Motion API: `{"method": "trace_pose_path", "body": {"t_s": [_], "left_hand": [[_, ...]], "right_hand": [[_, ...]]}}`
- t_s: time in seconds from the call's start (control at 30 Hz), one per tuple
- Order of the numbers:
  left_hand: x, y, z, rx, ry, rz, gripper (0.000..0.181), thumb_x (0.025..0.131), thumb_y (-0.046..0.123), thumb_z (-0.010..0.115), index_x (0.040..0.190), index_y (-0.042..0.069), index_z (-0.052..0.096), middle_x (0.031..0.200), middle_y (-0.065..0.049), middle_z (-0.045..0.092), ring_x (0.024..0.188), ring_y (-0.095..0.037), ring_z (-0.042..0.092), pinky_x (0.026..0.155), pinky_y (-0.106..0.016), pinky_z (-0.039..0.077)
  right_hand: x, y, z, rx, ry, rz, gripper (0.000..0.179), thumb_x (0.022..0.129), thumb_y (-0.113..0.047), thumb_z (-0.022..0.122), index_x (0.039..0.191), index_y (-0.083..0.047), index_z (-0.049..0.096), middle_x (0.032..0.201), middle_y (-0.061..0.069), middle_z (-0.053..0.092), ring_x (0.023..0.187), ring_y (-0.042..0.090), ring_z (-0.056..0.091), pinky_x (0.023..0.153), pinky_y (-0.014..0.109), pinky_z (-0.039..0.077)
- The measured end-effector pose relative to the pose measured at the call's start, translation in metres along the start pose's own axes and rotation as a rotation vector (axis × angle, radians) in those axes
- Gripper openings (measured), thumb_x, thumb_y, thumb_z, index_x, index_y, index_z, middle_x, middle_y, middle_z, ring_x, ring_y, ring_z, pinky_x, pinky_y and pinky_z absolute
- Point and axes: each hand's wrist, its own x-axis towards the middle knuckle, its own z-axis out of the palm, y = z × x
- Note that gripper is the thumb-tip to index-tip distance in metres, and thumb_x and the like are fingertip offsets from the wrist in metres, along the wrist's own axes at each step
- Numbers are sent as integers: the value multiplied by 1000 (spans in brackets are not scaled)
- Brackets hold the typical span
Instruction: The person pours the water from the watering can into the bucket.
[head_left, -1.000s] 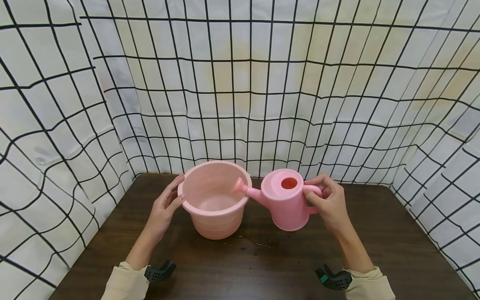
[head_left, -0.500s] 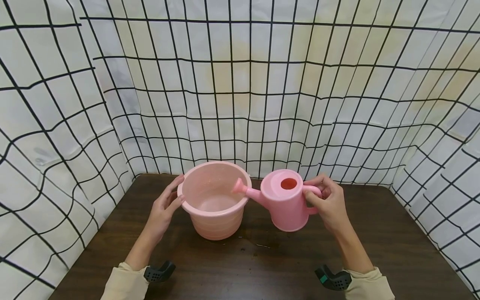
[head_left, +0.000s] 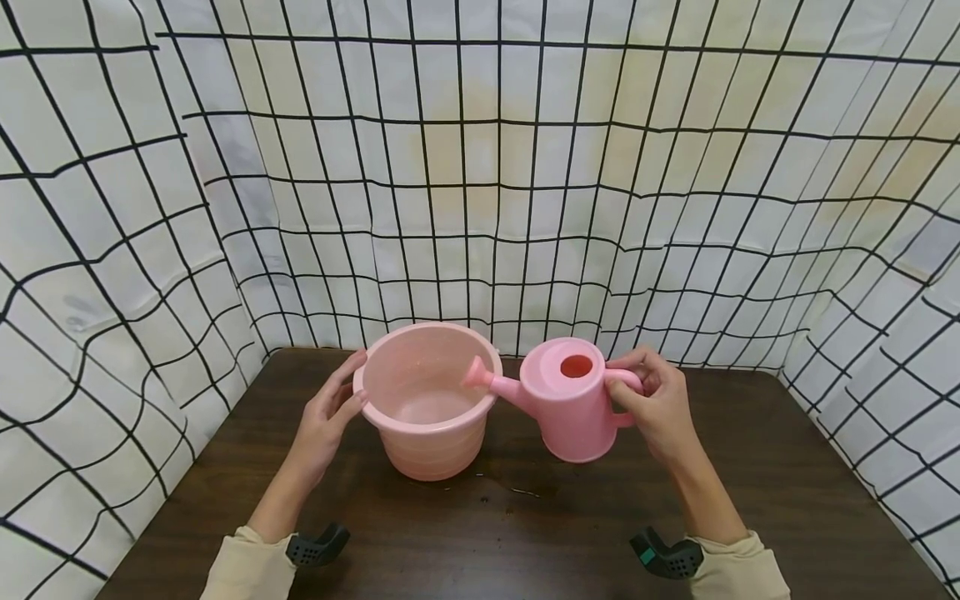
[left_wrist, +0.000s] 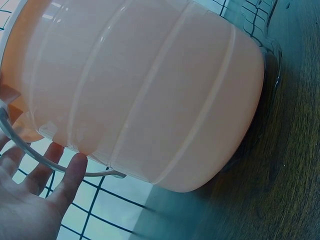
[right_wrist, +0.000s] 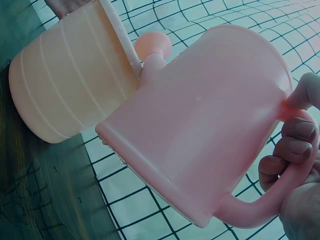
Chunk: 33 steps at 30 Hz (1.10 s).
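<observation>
A pale pink plastic bucket [head_left: 431,446] stands upright on the dark wooden table, its handle [left_wrist: 42,160] hanging along the side in the left wrist view. My left hand [head_left: 326,421] rests at the bucket's left rim, with extended fingers touching the outer wall. On the right, my right hand [head_left: 656,400] grips the handle of a pink watering can [head_left: 573,421]. The can is held off the table, and its spout [head_left: 495,382] reaches over the bucket's right rim. Water drops cling to the can's bottom edge in the right wrist view. No stream shows at the spout.
Small wet spots [head_left: 517,490] lie on the table [head_left: 480,550] in front of the bucket and can. White cloth walls [head_left: 480,192] with black grid lines enclose the table at the back and both sides.
</observation>
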Motion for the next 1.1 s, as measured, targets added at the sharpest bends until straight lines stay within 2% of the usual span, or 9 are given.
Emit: {"method": "trace_pose_path", "body": {"t_s": [0.2, 0.4, 1.1], "left_hand": [[0, -1, 1, -13, 5, 1, 51, 100, 10, 47, 150, 16, 36, 158, -6, 33, 123, -9, 48, 95, -8, 39], [-1, -1, 1, -1, 2, -8, 52, 100, 10, 47, 150, 17, 35, 158, -5, 32, 123, -5, 47, 96, -7, 39], [-1, 0, 1, -9, -6, -2, 52, 101, 11, 46, 151, 16, 34, 158, -6, 31, 126, -7, 46, 96, -7, 38]], "right_hand": [[0, -1, 0, -14, -1, 7, 17, 87, 8, 60, 103, 9, 57, 81, -2, 65, 68, 12, 58, 53, 41, 57], [0, -2, 1, -46, 7, -9, 17, 86, 9, 61, 103, 8, 58, 82, -3, 66, 68, 11, 57, 53, 38, 58], [1, -2, 0, -7, -6, 7, 16, 87, 7, 60, 102, 8, 56, 80, -1, 65, 67, 13, 58, 50, 44, 56]]}}
